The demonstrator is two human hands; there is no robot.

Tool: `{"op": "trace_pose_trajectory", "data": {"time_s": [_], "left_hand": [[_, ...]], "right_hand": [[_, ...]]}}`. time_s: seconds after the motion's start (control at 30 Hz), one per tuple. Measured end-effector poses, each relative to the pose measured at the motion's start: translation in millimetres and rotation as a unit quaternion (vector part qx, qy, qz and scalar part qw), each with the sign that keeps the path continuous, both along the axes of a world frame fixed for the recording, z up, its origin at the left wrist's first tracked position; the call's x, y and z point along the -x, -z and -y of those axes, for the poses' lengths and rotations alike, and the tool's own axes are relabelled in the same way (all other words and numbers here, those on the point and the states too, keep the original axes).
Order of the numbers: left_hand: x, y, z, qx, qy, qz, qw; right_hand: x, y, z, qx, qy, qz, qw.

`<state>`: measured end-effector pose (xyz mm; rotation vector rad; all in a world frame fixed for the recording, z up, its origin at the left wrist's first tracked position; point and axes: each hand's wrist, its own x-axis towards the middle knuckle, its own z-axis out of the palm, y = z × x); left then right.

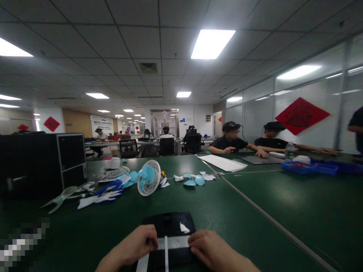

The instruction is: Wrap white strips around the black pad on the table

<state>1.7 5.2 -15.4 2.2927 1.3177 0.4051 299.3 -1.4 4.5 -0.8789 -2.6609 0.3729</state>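
Note:
A flat black panel (159, 226) lies on the green table in front of me. A wide pale grey strip (178, 242), perhaps tape, runs across it, and a narrow white strip (166, 257) crosses it lengthwise. My left hand (138, 241) is closed at the left end of the grey strip, its fingers curled in. At the right end, my right hand (208, 245) has its fingers pressed together on the strip at the panel's edge. A small torn white scrap (184, 227) rests on the panel's upper right. Another white strip (142, 262) shows below my left hand.
Beyond the panel stand a small white fan (149, 178) with blue blades, loose blue fan blades (194, 179) and white-blue gloves (102, 197). A black computer case (42, 162) is at left. Blue trays (300, 167) and seated people (231, 141) are at right.

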Motion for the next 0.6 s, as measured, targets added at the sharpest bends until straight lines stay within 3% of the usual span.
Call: {"op": "trace_pose_trajectory", "data": {"time_s": [0.37, 0.6], "left_hand": [[5.4, -12.1, 5.4, 0.044, -0.027, -0.004, 0.999], [9.6, -9.6, 3.5, 0.055, -0.023, -0.003, 0.998]], "right_hand": [[-2.5, 3.6, -7.5, -0.03, 0.043, 0.001, 0.999], [-3.7, 17.3, -15.4, -0.044, 0.064, -0.011, 0.997]]}}
